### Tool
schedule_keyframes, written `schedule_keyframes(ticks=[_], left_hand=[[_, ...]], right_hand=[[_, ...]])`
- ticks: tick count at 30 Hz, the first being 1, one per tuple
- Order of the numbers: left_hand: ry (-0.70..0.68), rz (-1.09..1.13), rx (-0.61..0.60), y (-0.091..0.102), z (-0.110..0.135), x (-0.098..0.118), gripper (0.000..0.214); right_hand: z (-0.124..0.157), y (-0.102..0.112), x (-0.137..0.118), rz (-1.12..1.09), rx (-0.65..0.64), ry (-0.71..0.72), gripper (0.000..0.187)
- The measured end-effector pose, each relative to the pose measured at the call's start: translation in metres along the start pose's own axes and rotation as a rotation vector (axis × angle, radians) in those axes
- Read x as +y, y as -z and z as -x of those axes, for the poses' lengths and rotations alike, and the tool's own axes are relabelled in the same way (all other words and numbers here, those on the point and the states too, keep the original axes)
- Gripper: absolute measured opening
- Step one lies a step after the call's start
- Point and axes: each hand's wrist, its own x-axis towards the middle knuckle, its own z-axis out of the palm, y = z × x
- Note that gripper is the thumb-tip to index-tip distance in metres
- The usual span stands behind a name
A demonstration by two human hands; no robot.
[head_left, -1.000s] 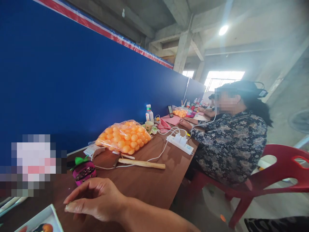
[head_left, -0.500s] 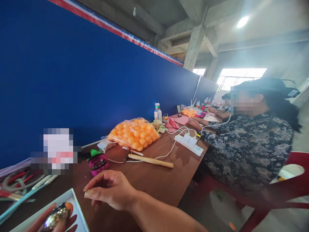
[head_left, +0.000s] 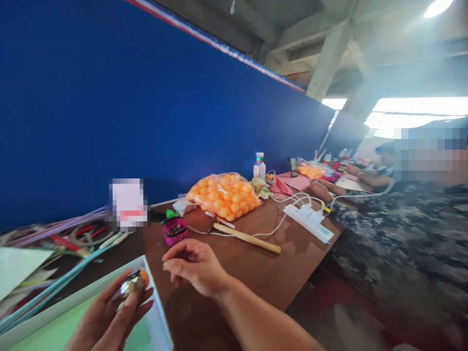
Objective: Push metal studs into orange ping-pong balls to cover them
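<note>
My left hand [head_left: 113, 312] grips a shiny ball [head_left: 132, 284], mirror-like silver and gold with an orange patch at one end. It is held over a shallow box with white walls [head_left: 161, 312] and a pale green bottom. To the right of the box, my right hand [head_left: 195, 265] hangs above the brown table with thumb and forefinger pinched together. Whatever may be between those fingertips is too small to make out. Just beyond them stands a small magenta container [head_left: 175, 231] with a green leaf-shaped top, filled with small dark bits.
A clear bag of orange balls [head_left: 226, 197] lies farther back, near a wooden-handled tool [head_left: 248, 238]. A white power strip [head_left: 309, 223] with cables sits by the table's right edge. Cords and strips [head_left: 69, 278] clutter the left. A co-worker [head_left: 405, 239] sits at right.
The view has swung left and down, so more of the box and my left hand shows. The ball remains in my left hand, and my right hand keeps its pinch.
</note>
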Motion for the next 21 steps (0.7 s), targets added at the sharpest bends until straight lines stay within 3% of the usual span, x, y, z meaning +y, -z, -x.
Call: schedule_keyframes(ticks=[4, 11, 21], left_hand=[[-0.010, 0.102, -0.015, -0.010, 0.016, 0.007, 0.069], [0.023, 0.283, -0.079, -0.006, 0.007, 0.004, 0.049], [0.077, 0.393, -0.114, -0.002, 0.002, 0.003, 0.039]], right_hand=[[0.006, 0.000, -0.001, 0.072, -0.010, -0.001, 0.025], [0.005, 0.005, 0.004, 0.181, 0.004, 0.011, 0.024], [0.005, 0.004, 0.005, 0.213, 0.003, 0.034, 0.019]])
